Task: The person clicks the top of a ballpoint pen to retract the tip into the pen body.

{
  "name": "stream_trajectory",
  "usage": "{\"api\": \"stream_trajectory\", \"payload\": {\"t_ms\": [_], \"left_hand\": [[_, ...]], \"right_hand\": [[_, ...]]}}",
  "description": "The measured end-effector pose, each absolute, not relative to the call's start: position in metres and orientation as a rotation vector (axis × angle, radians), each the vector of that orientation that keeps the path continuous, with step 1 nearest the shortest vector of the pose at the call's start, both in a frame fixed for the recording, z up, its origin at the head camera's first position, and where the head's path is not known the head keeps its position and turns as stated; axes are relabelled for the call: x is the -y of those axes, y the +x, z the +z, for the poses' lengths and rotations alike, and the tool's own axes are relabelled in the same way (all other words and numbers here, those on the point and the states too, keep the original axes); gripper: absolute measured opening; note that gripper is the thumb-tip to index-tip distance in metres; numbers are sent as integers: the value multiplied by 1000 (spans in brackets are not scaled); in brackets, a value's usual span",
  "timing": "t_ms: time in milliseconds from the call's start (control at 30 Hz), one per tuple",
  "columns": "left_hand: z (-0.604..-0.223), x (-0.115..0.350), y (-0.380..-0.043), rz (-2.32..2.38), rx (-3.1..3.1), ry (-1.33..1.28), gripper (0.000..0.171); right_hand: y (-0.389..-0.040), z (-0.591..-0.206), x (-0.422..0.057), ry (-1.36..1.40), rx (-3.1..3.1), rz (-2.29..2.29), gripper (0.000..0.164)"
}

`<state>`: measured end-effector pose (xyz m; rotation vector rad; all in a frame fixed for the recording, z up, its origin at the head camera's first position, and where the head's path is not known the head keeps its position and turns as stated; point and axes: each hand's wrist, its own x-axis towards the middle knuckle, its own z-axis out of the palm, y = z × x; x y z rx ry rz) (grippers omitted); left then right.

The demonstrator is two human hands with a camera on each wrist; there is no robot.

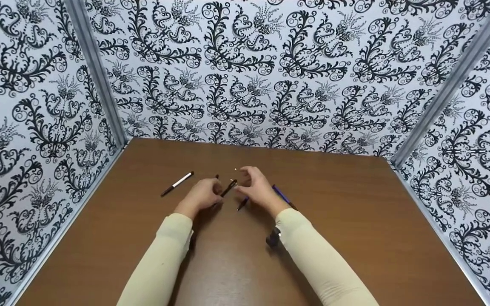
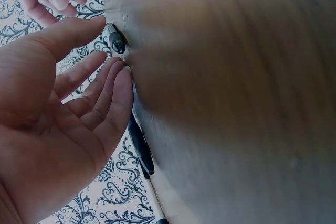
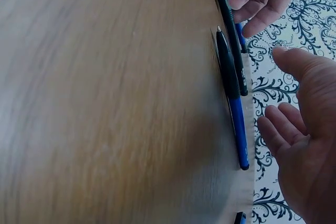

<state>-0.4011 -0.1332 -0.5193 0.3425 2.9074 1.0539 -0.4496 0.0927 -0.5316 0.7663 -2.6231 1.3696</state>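
Observation:
In the head view my left hand (image 1: 204, 193) hovers over the table, thumb and fingers loosely bent around a black pen (image 1: 229, 188). That pen's end (image 2: 116, 39) shows in the left wrist view between my thumb and parted fingertips. Partly under the same hand is another pen, its dark tip (image 1: 217, 176) showing past the fingers. My right hand (image 1: 257, 187) faces it, thumb and fingers spread with nothing between them. Close by lies a blue pen with a black grip (image 3: 234, 103), mostly covered by the right hand in the head view.
A white pen with black ends (image 1: 178, 183) lies left of my left hand. Another blue pen (image 1: 284, 197) lies right of my right hand. Patterned walls (image 1: 245, 93) enclose the brown table (image 1: 334, 238) at the back and sides.

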Motion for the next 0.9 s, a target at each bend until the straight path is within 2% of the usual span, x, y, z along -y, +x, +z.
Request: {"api": "stream_trajectory", "payload": {"t_ms": [233, 567, 900], "left_hand": [[-519, 132, -401, 1020, -2907, 351, 36], [-517, 130, -401, 908, -2920, 337, 26], [-517, 131, -403, 926, -2917, 330, 32]], "right_hand": [[-451, -533, -93, 786, 2600, 1394, 61], [-451, -534, -94, 782, 2602, 1289, 56], [-451, -533, -93, 781, 2598, 1324, 57]]}}
